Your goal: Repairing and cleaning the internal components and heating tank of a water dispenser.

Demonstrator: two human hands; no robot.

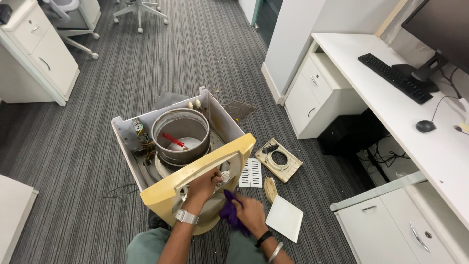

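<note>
The left hand [202,188] reaches into the yellowed front panel [195,178] of the opened appliance, so its fingertips are hidden behind the frame. The right hand [250,215] bunches a purple cloth [229,211] whose lower part is covered by the fingers. The monitor [439,24] is cut off by the top right edge. The small wired parts [141,139] inside the casing are too small to tell apart.
</note>
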